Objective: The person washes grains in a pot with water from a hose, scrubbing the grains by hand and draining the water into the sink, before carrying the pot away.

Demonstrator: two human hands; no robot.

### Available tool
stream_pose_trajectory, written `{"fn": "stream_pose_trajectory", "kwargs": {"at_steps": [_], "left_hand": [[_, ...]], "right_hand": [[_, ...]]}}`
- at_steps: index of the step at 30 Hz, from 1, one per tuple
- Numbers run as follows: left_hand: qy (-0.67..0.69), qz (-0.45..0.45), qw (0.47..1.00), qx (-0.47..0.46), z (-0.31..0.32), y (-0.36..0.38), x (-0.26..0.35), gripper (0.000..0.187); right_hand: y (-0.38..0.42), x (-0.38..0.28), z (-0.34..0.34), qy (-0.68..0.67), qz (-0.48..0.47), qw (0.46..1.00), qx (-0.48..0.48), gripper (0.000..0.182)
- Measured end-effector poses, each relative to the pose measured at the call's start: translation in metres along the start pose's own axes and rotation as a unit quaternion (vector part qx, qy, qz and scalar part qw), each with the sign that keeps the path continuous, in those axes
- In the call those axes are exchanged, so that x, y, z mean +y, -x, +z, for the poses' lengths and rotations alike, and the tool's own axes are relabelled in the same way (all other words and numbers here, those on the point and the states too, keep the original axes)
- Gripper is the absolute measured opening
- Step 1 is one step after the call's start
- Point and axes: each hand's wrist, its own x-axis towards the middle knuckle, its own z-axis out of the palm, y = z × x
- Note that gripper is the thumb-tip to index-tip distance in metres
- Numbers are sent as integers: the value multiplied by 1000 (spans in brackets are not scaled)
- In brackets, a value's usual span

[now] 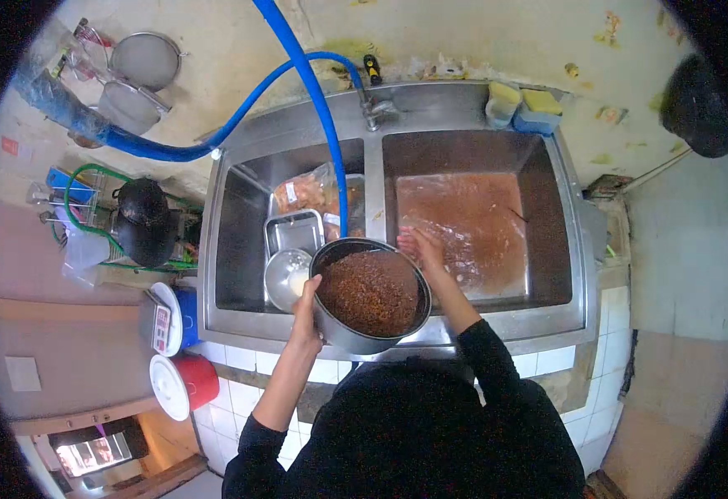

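Observation:
A round dark metal pot [330, 325] is held tilted over the front of the double sink, its mouth facing up. Inside lie wet, reddish-brown grains [368, 295], with murky brown liquid toward the upper right side. My left hand [306, 312] grips the pot's left wall, thumb at the rim. Beside the pot's right rim, my right hand [422, 247] is over the right basin with its fingers stretched out, holding nothing that I can see. Cloudy brown water [463, 224] covers the bottom of that basin. A blue hose [330, 137] hangs down behind the pot; its lower end is hidden.
In the left basin [247, 224] are a metal tray [296, 233], a metal bowl [285, 279] and bagged food [301, 193]. A faucet [372, 112] stands at the back; sponges [538, 104] sit at the back right corner. Lidded buckets [197, 382] are at the left.

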Motion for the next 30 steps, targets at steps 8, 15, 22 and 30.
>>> {"fn": "stream_pose_trajectory", "kwargs": {"at_steps": [8, 15, 22, 30], "left_hand": [[73, -19, 995, -61, -21, -8, -18, 81], [38, -102, 991, -76, -49, -6, -56, 68], [198, 14, 957, -210, -52, -3, -79, 58], [245, 70, 932, -259, -57, -41, -84, 62]], "right_hand": [[27, 28, -42, 14, 199, 980, -26, 49], [99, -62, 35, 27, 212, 975, -65, 55], [121, -83, 52, 190, 71, 978, -54, 60], [133, -99, 51, 139, -13, 982, -125, 79]]}}
